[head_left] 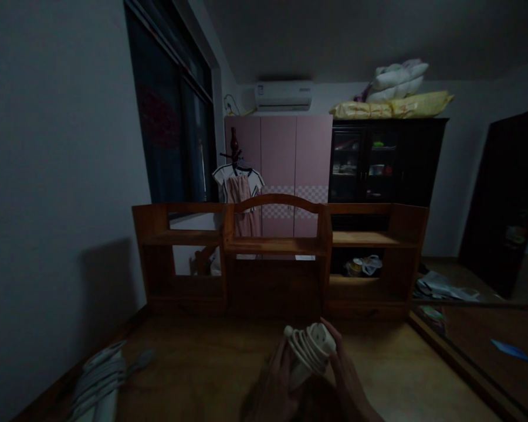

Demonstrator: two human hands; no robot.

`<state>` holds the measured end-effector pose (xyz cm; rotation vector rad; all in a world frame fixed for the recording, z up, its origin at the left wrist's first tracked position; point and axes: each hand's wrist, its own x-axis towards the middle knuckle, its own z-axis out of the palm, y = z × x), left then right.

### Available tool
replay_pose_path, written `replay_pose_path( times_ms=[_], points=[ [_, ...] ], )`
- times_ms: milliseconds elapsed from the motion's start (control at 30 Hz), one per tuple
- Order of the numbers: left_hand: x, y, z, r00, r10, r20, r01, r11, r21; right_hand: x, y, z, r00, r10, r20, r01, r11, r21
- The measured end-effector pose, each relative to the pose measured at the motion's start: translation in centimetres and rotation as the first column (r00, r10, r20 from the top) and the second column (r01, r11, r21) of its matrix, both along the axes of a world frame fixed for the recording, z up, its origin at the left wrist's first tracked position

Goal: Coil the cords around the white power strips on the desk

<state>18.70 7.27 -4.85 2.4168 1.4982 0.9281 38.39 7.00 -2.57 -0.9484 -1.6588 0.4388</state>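
Note:
Between my two hands is a white power strip [320, 336] with its cord [304, 350] wound round it in several loops. My left hand [278, 369] closes on its left side, near a rounded white end of the cord. Along the right side and top edge lie the fingers of my right hand [341, 368], gripping it. The strip is tilted, with its socket end pointing away from me. A second white strip-like thing [97, 384], wrapped in cord, lies at the lower left, with what looks like a plug [144, 358] beside it.
A wooden shelf unit [275, 246] stands at the far edge of the wooden tabletop [193, 363]. The left wall [61, 193] rises beside the table. Right of the table's raised edge [462, 369], a blue flat item [510, 350] lies on a brown surface. Pink wardrobes [278, 152] stand behind.

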Motion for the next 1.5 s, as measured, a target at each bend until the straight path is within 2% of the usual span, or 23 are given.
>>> replay_pose_path(
  times_ms=[133, 267, 400, 500, 733, 967, 1133, 1300, 1500],
  points=[
    [0.3, -0.1, 0.2, 1.000, -0.017, -0.023, 0.017, 1.000, -0.025, 0.5, -0.2, -0.5, 0.997, -0.071, 0.015, 0.072, 0.997, -0.019],
    [0.7, 0.0, 0.2, 0.994, 0.003, -0.106, -0.008, 0.999, -0.049, 0.4, -1.1, 1.0, 0.970, -0.219, 0.100, 0.202, 0.966, 0.162],
    [1.0, -0.6, 0.4, 0.984, -0.075, -0.161, 0.072, 0.997, -0.026, -0.4, -1.9, 1.5, 0.906, -0.250, 0.341, 0.107, 0.916, 0.386],
    [1.0, -0.9, 0.5, 0.982, -0.084, -0.168, 0.078, 0.996, -0.043, -1.1, -1.7, 0.9, 0.869, -0.283, 0.405, 0.069, 0.882, 0.467],
    [0.6, -0.5, 0.9, 0.976, -0.013, -0.219, 0.002, 0.999, -0.051, -1.6, -0.7, 0.5, 0.886, -0.269, 0.377, 0.122, 0.921, 0.370],
    [0.8, -0.6, 1.3, 0.982, 0.007, -0.186, -0.012, 1.000, -0.022, -1.4, -0.3, -0.3, 0.873, -0.307, 0.378, 0.107, 0.878, 0.467],
    [0.9, -0.8, 1.6, 0.987, 0.029, -0.160, -0.034, 0.999, -0.026, -1.2, -0.3, -0.1, 0.883, -0.289, 0.371, 0.097, 0.884, 0.458],
    [1.1, -1.3, 2.4, 0.984, 0.058, -0.170, -0.065, 0.997, -0.032, -1.3, -0.7, 0.5, 0.875, -0.337, 0.347, 0.168, 0.884, 0.437],
    [1.0, -1.2, 2.0, 0.979, 0.041, -0.198, -0.043, 0.999, -0.004, -1.4, -0.9, 0.5, 0.838, -0.380, 0.391, 0.222, 0.893, 0.392]
  ],
)
